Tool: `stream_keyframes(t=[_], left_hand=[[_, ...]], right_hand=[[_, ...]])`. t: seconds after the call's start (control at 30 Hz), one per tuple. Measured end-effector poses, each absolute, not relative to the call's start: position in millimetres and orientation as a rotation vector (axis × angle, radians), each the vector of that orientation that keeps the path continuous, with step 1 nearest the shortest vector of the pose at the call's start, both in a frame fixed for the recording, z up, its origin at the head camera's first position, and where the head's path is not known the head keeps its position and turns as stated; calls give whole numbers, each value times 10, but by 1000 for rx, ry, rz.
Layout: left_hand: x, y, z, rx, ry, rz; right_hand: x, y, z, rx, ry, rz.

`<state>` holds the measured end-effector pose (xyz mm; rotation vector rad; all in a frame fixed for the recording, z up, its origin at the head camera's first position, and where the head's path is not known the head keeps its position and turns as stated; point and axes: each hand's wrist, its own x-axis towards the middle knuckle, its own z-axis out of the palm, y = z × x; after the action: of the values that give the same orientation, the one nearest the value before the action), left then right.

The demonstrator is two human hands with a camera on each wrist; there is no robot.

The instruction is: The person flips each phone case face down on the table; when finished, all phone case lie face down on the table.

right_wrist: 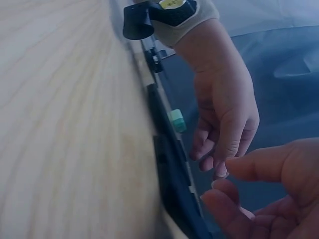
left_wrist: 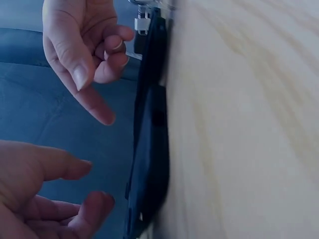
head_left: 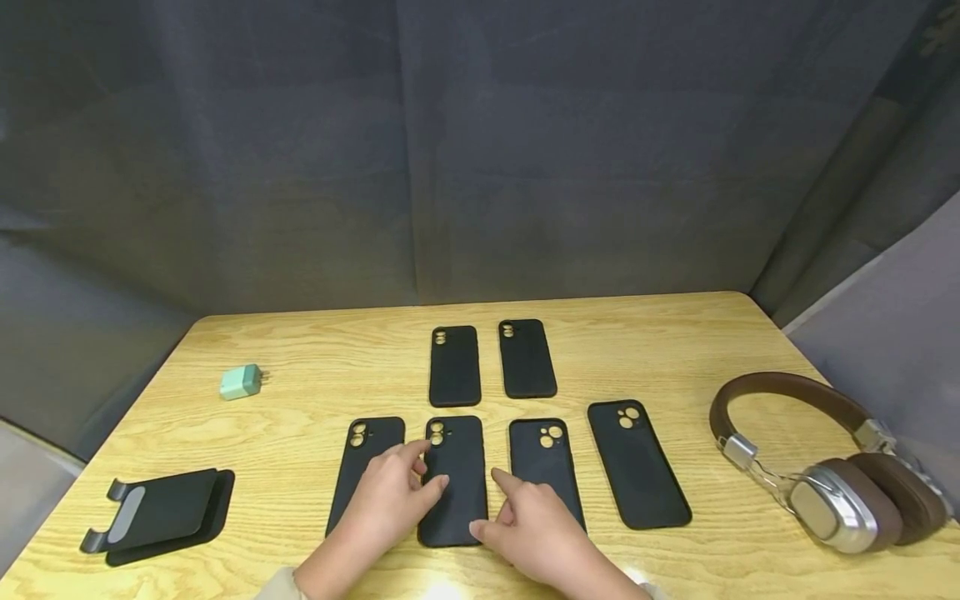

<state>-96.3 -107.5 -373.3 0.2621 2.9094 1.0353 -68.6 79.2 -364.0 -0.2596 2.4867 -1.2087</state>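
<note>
- My left hand (head_left: 393, 492) and right hand (head_left: 528, 525) hover over the second phone case (head_left: 453, 481) in the near row, fingers loosely spread, gripping nothing; whether the fingertips touch it, I cannot tell.
- I judge I'm about to pick it up; that calls for pinching its long edges.
- Further off lie two more cases (head_left: 491, 362).
- No containers show on the table (head_left: 675, 333).
</note>
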Motion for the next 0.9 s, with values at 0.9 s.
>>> stream_keyframes(t=[0.9], left_hand=[[-1207, -494, -3768, 349, 2615, 1271]], right_hand=[[-553, 1459, -3677, 124, 2728, -1078]])
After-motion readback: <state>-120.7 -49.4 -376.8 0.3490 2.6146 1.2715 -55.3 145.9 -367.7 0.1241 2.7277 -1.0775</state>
